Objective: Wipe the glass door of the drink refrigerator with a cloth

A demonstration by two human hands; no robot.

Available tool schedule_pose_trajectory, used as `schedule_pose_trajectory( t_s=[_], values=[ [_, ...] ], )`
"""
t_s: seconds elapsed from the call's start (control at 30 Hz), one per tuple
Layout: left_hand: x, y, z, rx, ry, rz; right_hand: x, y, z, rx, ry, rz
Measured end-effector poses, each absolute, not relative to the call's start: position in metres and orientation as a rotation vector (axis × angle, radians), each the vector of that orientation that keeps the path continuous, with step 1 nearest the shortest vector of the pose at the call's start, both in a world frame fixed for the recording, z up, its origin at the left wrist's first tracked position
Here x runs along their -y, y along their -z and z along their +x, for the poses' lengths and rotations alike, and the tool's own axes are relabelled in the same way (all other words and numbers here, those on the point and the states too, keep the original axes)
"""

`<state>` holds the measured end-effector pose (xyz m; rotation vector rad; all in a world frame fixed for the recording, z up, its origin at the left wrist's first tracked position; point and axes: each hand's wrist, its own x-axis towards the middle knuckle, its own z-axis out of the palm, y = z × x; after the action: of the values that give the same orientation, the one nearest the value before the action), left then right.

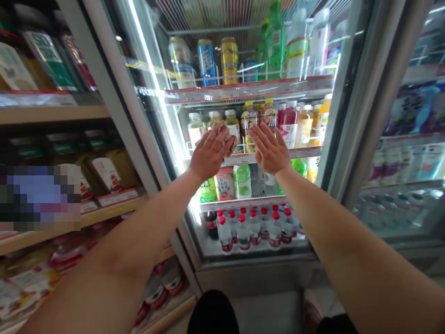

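Both arms reach forward to a lit drinks fridge with a glass front [148,125]. My left hand [212,147] is stretched out flat, palm away from me, at the middle shelf. A mottled beige patch [232,133] shows beside its fingertips; I cannot tell whether it is a cloth or a reflection. My right hand [270,149] is also open, its fingers extended and tilted to the left. Whether either palm touches the glass is unclear. Behind the hands are pale-capped bottles [196,127], yellow-capped bottles [269,113] and a red drink bottle [289,123].
Beer cans [229,60] and a green bottle [276,41] stand on the upper shelf. Red-capped water bottles [243,232] fill the bottom. Shelves of bottles [107,169] flank the left; another fridge [403,162] is at the right. A shoe [311,308] shows below.
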<state>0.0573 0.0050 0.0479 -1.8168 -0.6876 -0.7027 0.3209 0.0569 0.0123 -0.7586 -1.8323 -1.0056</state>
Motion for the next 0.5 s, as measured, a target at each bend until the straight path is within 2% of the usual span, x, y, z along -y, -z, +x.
schedule_pose_trajectory(
  t_s=[0.1, 0.23, 0.33, 0.5],
  values=[
    [-0.003, -0.077, 0.044, 0.683, 0.63, -1.837, -0.057, -0.012, 0.321, 1.819, 1.021, -0.751],
    [-0.008, -0.105, 0.027, 0.783, 0.848, -1.648, -0.057, -0.012, 0.321, 1.807, 1.043, -0.746],
    [-0.012, -0.092, 0.028, 0.792, 0.927, -1.548, -0.057, -0.012, 0.321, 1.805, 1.04, -0.745],
    [-0.006, -0.052, 0.038, 0.756, 0.824, -1.622, -0.058, -0.011, 0.322, 1.783, 1.049, -0.694]
  ],
)
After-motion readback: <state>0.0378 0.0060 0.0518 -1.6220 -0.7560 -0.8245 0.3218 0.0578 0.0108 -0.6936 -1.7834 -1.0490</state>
